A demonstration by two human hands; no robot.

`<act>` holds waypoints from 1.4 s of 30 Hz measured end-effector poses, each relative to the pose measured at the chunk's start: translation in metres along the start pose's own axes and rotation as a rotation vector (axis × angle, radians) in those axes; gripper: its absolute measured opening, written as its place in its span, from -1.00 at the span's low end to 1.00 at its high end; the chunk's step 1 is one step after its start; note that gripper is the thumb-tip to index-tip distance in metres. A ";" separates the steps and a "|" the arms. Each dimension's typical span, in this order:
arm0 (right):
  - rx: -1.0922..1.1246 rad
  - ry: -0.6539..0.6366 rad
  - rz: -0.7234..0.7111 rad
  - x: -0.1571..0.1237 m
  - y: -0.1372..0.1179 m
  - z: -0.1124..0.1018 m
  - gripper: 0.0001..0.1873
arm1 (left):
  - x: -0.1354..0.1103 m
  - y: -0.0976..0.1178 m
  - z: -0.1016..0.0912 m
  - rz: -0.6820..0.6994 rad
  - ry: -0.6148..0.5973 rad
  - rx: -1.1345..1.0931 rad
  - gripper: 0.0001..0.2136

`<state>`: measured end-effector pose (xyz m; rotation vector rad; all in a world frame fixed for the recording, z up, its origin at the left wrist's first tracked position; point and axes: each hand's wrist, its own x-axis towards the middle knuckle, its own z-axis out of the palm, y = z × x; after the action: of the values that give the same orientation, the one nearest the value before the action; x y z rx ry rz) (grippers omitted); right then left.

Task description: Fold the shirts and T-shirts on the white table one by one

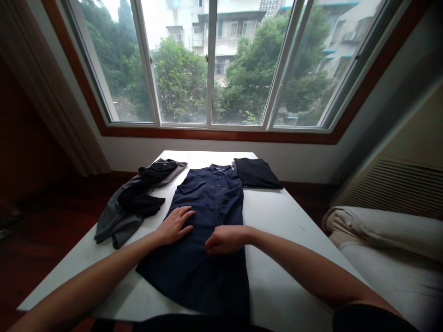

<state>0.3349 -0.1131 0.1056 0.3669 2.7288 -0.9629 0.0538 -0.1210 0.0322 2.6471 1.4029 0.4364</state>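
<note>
A navy button-up shirt [207, 221] lies front up along the middle of a white table [294, 221], collar at the far end, sleeves folded in. My left hand [175, 225] rests flat on the shirt's left side, fingers stretched out. My right hand [224, 240] sits on the shirt's middle with fingers curled under, pinching or pressing the navy cloth.
A loose heap of black and grey clothes [134, 203] lies at the table's left. A folded black garment [256, 173] sits at the far right corner. A large window [211, 64] stands beyond. A cream cushion [387, 235] lies on the right.
</note>
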 end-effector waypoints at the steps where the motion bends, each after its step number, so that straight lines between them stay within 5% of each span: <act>1: -0.016 0.016 0.021 -0.009 -0.002 0.001 -0.84 | -0.008 -0.001 0.002 -0.004 -0.023 -0.006 -0.43; 9: 0.106 0.016 0.098 -0.065 -0.018 0.001 -0.59 | -0.046 0.013 -0.001 -0.050 -0.121 0.074 -0.37; 16: 0.424 -0.541 0.437 -0.101 -0.006 0.034 -0.72 | -0.069 0.002 -0.007 -0.073 -0.156 0.149 -0.38; 18: 0.442 -0.435 0.427 -0.105 -0.012 0.030 -0.70 | -0.068 0.005 -0.005 -0.096 -0.136 0.158 -0.39; 23: 0.057 0.315 0.436 -0.078 -0.030 0.018 -0.66 | -0.031 0.033 -0.007 -0.152 -0.030 0.151 -0.50; 26: -0.247 0.407 0.481 -0.052 -0.032 0.036 -0.63 | -0.001 0.037 -0.012 -0.099 0.059 0.095 -0.54; 29: -0.283 0.359 0.477 -0.051 -0.028 0.054 -0.64 | 0.013 0.019 -0.009 -0.056 -0.044 0.044 -0.46; 33: -0.164 0.271 0.475 -0.092 -0.017 0.052 -0.73 | 0.010 -0.016 0.006 -0.136 -0.127 0.036 -0.37; 39: 0.328 -0.408 0.676 -0.152 -0.001 0.026 -0.69 | 0.019 -0.028 0.010 -0.272 -0.047 0.024 -0.44; 42: 0.342 -0.298 0.663 -0.150 0.004 0.008 -0.71 | 0.035 -0.026 0.001 -0.304 0.017 0.052 -0.58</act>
<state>0.4791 -0.1390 0.1408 1.0131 1.9535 -1.1506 0.0520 -0.0776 0.0324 2.4118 1.8057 0.3919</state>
